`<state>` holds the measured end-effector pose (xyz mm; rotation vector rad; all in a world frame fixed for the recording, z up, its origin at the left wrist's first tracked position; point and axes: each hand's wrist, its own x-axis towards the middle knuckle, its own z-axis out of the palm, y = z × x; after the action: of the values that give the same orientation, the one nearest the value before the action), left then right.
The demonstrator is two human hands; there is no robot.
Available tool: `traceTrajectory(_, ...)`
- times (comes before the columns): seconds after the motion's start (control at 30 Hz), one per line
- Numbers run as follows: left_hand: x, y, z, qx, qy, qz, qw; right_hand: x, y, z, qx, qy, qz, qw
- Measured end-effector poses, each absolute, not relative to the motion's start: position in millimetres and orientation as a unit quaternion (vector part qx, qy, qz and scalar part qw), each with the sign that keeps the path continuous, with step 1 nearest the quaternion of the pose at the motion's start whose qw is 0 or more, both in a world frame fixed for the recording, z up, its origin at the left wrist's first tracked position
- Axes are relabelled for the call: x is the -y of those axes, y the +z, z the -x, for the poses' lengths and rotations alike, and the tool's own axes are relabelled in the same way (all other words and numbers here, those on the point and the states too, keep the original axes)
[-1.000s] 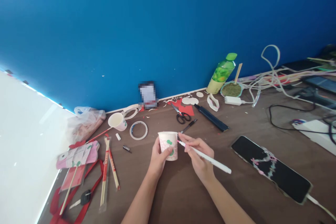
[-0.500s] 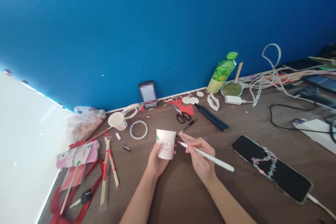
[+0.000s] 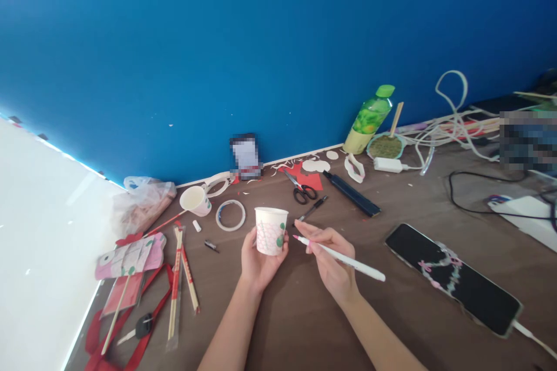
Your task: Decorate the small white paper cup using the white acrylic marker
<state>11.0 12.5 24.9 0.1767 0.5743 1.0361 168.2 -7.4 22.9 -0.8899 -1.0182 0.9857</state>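
Note:
A white paper cup [image 3: 270,231] with pink line patterns and green dots stands upright in my left hand [image 3: 260,261], whose fingers and thumb wrap round its lower sides. My right hand [image 3: 334,258] pinches a white marker [image 3: 352,262] with a pink tip. That tip points left at the cup, a small gap away from it. Behind my right hand lies a black pen [image 3: 314,207] on the brown table [image 3: 291,319].
Black scissors [image 3: 304,192] rest by red paper scraps at the back. A second cup [image 3: 196,201], a tape roll [image 3: 230,215] and wrapped chopsticks [image 3: 174,284] are to the left. On the right lie a phone [image 3: 474,295] and cables; a green-capped bottle [image 3: 369,119] leans behind.
My left hand has turned the cup, so green dots now show on its right side, and the cup sits slightly higher and further left. My right hand with the marker has barely moved.

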Motion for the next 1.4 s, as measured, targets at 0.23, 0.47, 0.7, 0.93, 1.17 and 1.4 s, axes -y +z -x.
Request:
traceTrajectory(0.23,-12,31,-16,-0.255,0.452,-0.068,0.852,13,38,-166,0.493,0.41,0.409,0.649)
traceTrajectory(0.47,-11,34,-20,-0.258,0.477,-0.087,0.835,15,47,-160,0.556,0.3,0.399,0.665)
traceTrajectory(0.7,-10,36,-24,-0.279,0.511,-0.077,0.81,12,44,-160,0.585,0.252,0.399,0.66)
traceTrajectory(0.93,-10,28,-24,-0.274,0.522,-0.091,0.803,10,44,-158,0.6,0.233,0.394,0.656)
traceTrajectory(1.17,-11,25,-22,-0.28,0.518,-0.141,0.795,9,37,-159,0.594,0.244,0.406,0.651)
traceTrajectory(1.4,-11,21,-21,-0.27,0.519,-0.143,0.798,10,38,-159,0.584,0.237,0.413,0.658)
